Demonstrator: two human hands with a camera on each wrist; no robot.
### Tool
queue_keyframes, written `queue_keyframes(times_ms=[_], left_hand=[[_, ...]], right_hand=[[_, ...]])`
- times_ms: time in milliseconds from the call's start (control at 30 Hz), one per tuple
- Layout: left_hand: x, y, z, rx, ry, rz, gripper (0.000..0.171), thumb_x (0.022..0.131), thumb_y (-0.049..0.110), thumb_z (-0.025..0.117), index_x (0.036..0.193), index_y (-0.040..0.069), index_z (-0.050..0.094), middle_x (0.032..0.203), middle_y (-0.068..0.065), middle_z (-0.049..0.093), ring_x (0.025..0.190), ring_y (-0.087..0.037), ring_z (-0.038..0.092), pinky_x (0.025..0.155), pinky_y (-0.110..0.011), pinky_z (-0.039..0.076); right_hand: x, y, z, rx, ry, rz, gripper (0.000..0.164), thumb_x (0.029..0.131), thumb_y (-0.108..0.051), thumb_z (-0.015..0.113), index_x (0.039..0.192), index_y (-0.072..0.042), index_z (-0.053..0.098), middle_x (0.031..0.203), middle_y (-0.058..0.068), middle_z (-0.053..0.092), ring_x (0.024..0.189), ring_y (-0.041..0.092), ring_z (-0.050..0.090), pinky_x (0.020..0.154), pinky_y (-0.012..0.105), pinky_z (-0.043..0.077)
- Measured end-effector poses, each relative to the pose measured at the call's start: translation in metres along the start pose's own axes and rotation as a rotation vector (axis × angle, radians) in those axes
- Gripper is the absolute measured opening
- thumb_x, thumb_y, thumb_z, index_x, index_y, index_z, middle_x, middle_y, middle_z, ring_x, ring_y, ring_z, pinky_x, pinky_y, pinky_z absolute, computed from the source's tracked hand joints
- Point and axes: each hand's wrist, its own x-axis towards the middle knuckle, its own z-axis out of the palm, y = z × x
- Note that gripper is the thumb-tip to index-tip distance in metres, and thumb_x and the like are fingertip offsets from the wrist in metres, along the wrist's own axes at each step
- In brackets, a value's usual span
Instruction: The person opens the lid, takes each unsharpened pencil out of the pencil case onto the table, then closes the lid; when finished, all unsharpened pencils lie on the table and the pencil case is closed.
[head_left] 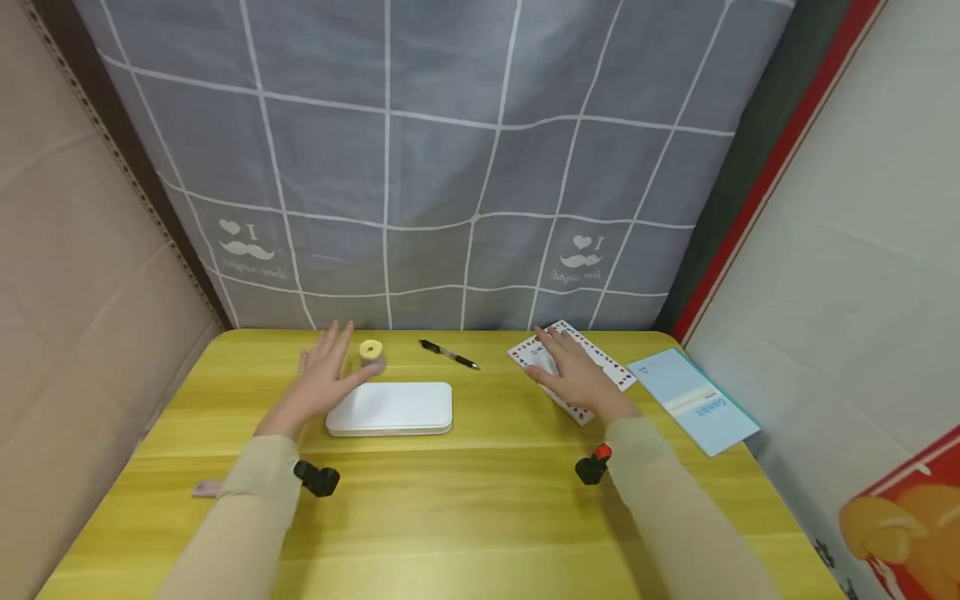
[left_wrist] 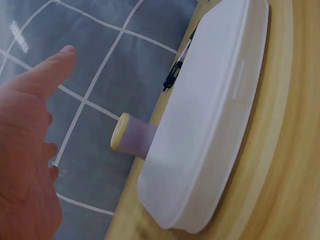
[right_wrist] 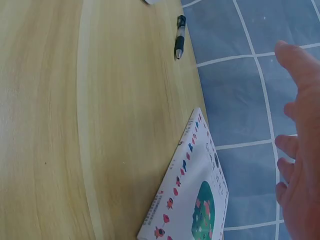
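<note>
My left hand (head_left: 321, 379) is held out with straight fingers beside a white flat case (head_left: 390, 407), its thumb reaching over the case's back left corner in the head view. Just behind that case stands a small purple cylinder with a yellow top (left_wrist: 131, 135). On the other side, my right hand (head_left: 576, 377) hovers with fingers spread above a white book with a patterned border (right_wrist: 186, 200), covering part of it in the head view. The right wrist view shows a green picture on its cover. Neither hand holds anything.
A black pen (head_left: 448, 354) lies near the table's back edge, between the hands. At the right lies a light blue booklet (head_left: 697, 400). A small pinkish flat piece (head_left: 207, 489) sits by the left sleeve. A grey checked curtain (head_left: 427, 167) hangs behind the table.
</note>
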Motion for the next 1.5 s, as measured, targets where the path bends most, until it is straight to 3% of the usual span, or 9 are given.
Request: queue_keyframes(times_ms=[133, 300, 433, 567, 800, 1100, 1500], left_hand=[[-0.017, -0.013, 0.0, -0.086, 0.015, 0.004, 0.097, 0.106, 0.055, 0.054, 0.168, 0.011, -0.006, 0.172, -0.023, -0.013, 0.156, -0.052, -0.01, 0.117, -0.078, 0.0], [-0.03, -0.021, 0.006, -0.148, -0.024, -0.008, 0.099, 0.104, 0.053, 0.059, 0.168, 0.007, 0.0, 0.172, -0.028, -0.006, 0.155, -0.055, -0.001, 0.117, -0.078, 0.01], [-0.037, -0.026, 0.016, -0.128, -0.048, 0.019, 0.106, 0.097, 0.049, 0.072, 0.165, -0.005, 0.011, 0.169, -0.034, 0.009, 0.153, -0.056, 0.013, 0.12, -0.073, 0.016], [-0.038, -0.035, 0.03, -0.141, -0.063, 0.038, 0.114, 0.086, 0.04, 0.087, 0.163, -0.009, 0.017, 0.166, -0.036, 0.02, 0.151, -0.056, 0.021, 0.12, -0.07, 0.021], [-0.041, -0.051, 0.046, -0.229, -0.086, 0.029, 0.123, 0.077, 0.032, 0.095, 0.164, -0.005, 0.016, 0.165, -0.035, 0.022, 0.149, -0.056, 0.024, 0.119, -0.07, 0.023], [-0.052, -0.064, 0.056, -0.223, -0.064, 0.009, 0.123, 0.08, 0.038, 0.093, 0.167, 0.001, 0.014, 0.169, -0.03, 0.019, 0.153, -0.052, 0.02, 0.121, -0.068, 0.02], [-0.056, -0.083, 0.061, -0.164, -0.005, 0.011, 0.114, 0.087, 0.044, 0.085, 0.167, 0.003, 0.014, 0.168, -0.029, 0.022, 0.152, -0.052, 0.023, 0.12, -0.068, 0.022]], right_hand=[[0.003, -0.005, 0.004, 0.031, 0.025, -0.032, 0.086, 0.103, -0.064, 0.05, 0.17, -0.02, 0.016, 0.174, 0.013, 0.016, 0.159, 0.04, 0.012, 0.125, 0.063, 0.018], [0.006, -0.011, 0.007, 0.056, 0.025, -0.056, 0.084, 0.104, -0.06, 0.053, 0.169, -0.019, 0.019, 0.174, 0.011, 0.018, 0.159, 0.038, 0.014, 0.125, 0.062, 0.019], [0.01, -0.016, 0.014, 0.087, 0.01, -0.084, 0.082, 0.104, -0.056, 0.058, 0.168, -0.018, 0.023, 0.172, 0.011, 0.023, 0.159, 0.038, 0.017, 0.125, 0.061, 0.02], [0.015, -0.02, 0.025, 0.107, -0.01, -0.131, 0.085, 0.102, -0.058, 0.06, 0.168, -0.016, 0.026, 0.17, 0.014, 0.029, 0.157, 0.038, 0.024, 0.125, 0.058, 0.022], [0.023, -0.036, 0.049, 0.167, -0.083, -0.19, 0.086, 0.099, -0.051, 0.068, 0.165, -0.01, 0.032, 0.168, 0.012, 0.034, 0.155, 0.034, 0.031, 0.126, 0.051, 0.025], [0.029, -0.049, 0.076, 0.117, -0.099, -0.247, 0.086, 0.095, -0.054, 0.073, 0.161, -0.01, 0.04, 0.162, 0.013, 0.044, 0.15, 0.031, 0.04, 0.124, 0.047, 0.03], [0.036, -0.08, 0.096, 0.084, -0.185, -0.335, 0.088, 0.092, -0.045, 0.08, 0.162, -0.011, 0.039, 0.164, 0.007, 0.042, 0.151, 0.027, 0.038, 0.125, 0.042, 0.029]])
